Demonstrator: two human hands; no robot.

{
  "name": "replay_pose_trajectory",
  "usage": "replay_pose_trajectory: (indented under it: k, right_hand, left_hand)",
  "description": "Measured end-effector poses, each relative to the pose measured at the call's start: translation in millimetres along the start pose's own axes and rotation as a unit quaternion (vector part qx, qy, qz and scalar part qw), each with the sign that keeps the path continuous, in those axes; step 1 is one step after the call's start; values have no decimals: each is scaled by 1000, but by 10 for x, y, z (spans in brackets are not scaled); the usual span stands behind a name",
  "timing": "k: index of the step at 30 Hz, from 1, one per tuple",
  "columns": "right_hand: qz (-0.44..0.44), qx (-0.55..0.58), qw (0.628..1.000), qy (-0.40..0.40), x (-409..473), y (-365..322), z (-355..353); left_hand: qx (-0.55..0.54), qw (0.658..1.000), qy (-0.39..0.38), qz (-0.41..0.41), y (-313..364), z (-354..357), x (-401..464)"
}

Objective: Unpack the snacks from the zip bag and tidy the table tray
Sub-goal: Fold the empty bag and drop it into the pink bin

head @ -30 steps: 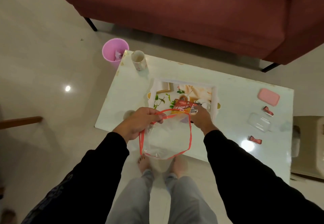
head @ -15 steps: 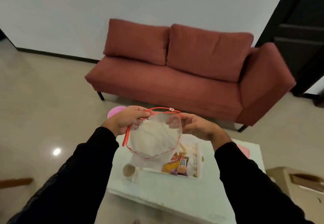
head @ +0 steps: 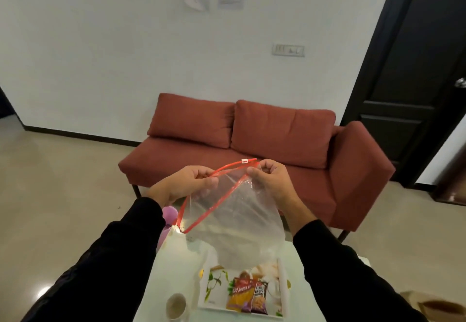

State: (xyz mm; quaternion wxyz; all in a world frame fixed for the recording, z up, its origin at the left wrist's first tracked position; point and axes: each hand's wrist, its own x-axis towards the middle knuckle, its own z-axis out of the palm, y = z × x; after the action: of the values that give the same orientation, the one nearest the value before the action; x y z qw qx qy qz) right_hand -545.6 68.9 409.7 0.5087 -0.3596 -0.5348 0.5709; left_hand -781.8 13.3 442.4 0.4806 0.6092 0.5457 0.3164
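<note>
1. A cup (head: 176, 306) stands on the white worktop (head: 174, 266) beside the tray (head: 283, 286).
2. Two snack packs (head: 248, 297) lie in the tray.
3. The clear zip bag (head: 237, 221) hangs in the air above the tray.
4. The left hand (head: 187, 183) and right hand (head: 269, 183) each pinch its red top edge with curled fingers.
5. A red sofa (head: 264, 155) stands behind.

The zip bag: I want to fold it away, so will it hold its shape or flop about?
Probably floppy: the zip bag sags in creases below the left hand and right hand, which pinch its red rim. It looks empty and clear, so likely very light. The thin film may slip between fingers.
</note>
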Motion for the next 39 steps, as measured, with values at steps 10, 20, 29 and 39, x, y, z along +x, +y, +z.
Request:
replay_pose_trajectory:
  k: [10,20,29,39]
  right_hand:
    - [-45,36,992,109,93,-224,-8]
    - [-85,-46,983,158,57,-442,-203]
    - [-47,-13,979,196,5,-382,-276]
    - [3,42,993,114,-28,-392,-341]
  left_hand:
    - [163,986,-24,-21,-33,-30,-36]
    - [-72,987,142,24,-117,-43,-73]
    - [-247,950,185,56,-78,11,-44]
    - [-231,944,229,54,-79,-14,9]
